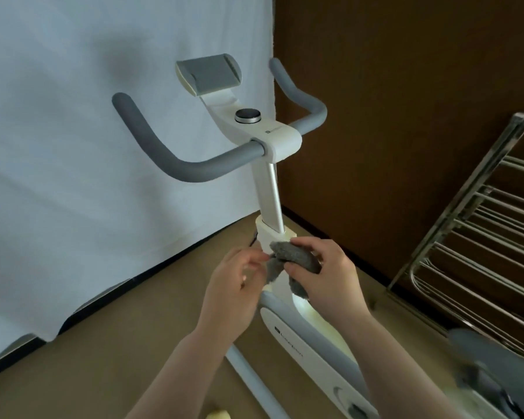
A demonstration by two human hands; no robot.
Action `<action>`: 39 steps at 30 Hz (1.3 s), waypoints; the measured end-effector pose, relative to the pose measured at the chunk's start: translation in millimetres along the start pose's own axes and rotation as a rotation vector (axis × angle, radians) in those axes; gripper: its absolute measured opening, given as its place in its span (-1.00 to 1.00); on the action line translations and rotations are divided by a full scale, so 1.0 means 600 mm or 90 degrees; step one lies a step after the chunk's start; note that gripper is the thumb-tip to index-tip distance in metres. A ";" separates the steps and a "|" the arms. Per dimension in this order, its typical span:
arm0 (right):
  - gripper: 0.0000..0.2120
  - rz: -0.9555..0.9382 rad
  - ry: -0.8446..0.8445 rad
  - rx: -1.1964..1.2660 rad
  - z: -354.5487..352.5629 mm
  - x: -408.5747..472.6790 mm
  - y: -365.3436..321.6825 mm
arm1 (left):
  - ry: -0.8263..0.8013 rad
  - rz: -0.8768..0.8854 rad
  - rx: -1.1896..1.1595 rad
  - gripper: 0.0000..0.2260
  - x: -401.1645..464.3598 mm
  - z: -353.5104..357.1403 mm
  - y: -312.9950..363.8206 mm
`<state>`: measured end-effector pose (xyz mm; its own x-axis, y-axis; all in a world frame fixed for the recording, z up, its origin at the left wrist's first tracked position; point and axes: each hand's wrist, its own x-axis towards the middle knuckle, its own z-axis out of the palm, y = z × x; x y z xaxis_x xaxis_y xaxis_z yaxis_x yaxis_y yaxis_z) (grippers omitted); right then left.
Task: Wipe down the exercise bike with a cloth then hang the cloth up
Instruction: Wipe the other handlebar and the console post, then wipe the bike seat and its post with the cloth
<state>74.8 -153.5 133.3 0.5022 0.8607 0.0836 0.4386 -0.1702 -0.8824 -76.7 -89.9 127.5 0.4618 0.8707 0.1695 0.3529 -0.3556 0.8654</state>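
Just below the handlebar post (268, 192) of one white exercise bike (303, 337), one grey cloth (297, 261), right hand (324, 279) fingers curled gripping it, left hand (233, 282) fingertips pinching its edge, one metal drying rack (478, 237) right of bike, white sheet (73, 146) behind.

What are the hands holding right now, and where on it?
The right hand grips the bunched grey cloth around its middle; the left hand pinches its left end.

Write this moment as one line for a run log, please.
right hand: grips cloth | left hand: pinches cloth edge | cloth: bunched, at bike post base | rack: bare, right of bike
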 end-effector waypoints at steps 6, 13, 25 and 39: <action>-0.69 0.018 -0.077 -0.020 -0.037 -0.097 0.012 | 0.020 -0.006 0.020 -0.79 -0.116 0.015 0.027; -0.69 0.068 -0.060 -0.062 -0.047 -0.188 0.034 | -0.005 -0.017 0.032 -0.84 -0.191 0.000 0.008; -0.72 0.218 0.019 -0.134 -0.145 -0.362 0.123 | -0.192 -0.064 0.093 -0.84 -0.345 0.084 -0.021; -0.66 0.233 0.016 -0.163 -0.427 -0.514 0.283 | -0.301 -0.045 0.156 -0.83 -0.434 0.375 0.169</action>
<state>185.5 -571.0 76.3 0.6753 0.7101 -0.1993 0.3975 -0.5780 -0.7127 21.8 -429.0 64.9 0.7261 0.6674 -0.1652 0.5497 -0.4193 0.7225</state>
